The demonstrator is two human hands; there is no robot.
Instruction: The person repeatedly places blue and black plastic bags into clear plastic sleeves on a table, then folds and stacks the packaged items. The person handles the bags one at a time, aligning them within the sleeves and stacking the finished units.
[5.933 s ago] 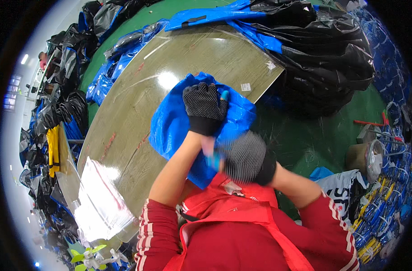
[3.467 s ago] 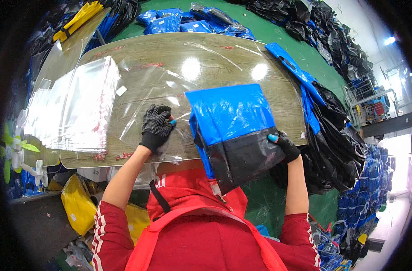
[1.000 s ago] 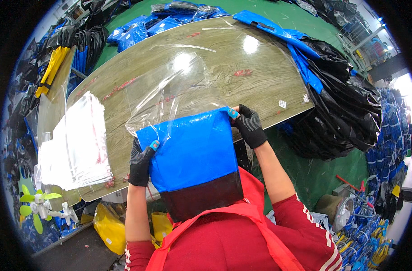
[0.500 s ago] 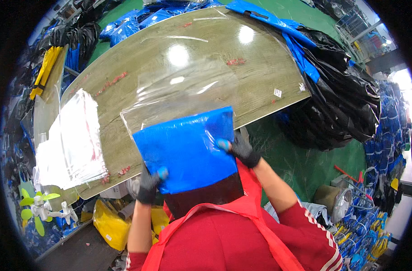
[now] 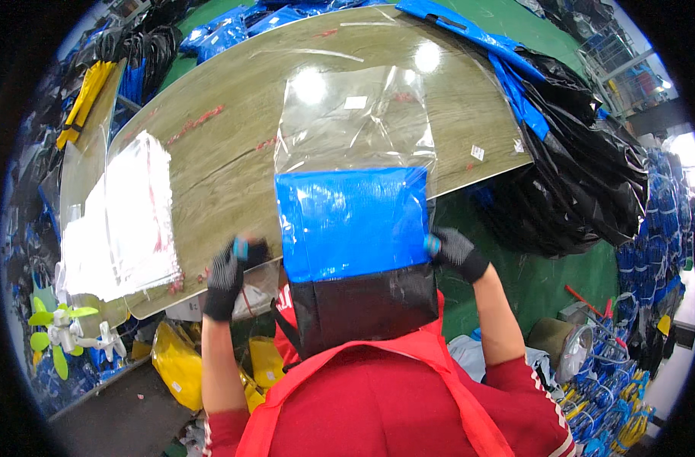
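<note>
A clear bag (image 5: 389, 145) covers the blue part of a folded bundle (image 5: 355, 228) mid-frame; right hand (image 5: 458, 254) at its right edge, left hand (image 5: 229, 278) lower left, both grips unclear.

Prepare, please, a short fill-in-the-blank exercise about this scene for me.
1. In this view, the bundle is blue above and ____ below.
2. The pale stack on the table lies to the ____ of the bundle.
3. The fan has blades coloured ____.
4. The left hand wears a dark ____.

Missing words: black; left; green; glove.

Wood-grain table (image 5: 218, 171) under plastic stack (image 5: 138, 217), clear bag (image 5: 355, 137)
</note>
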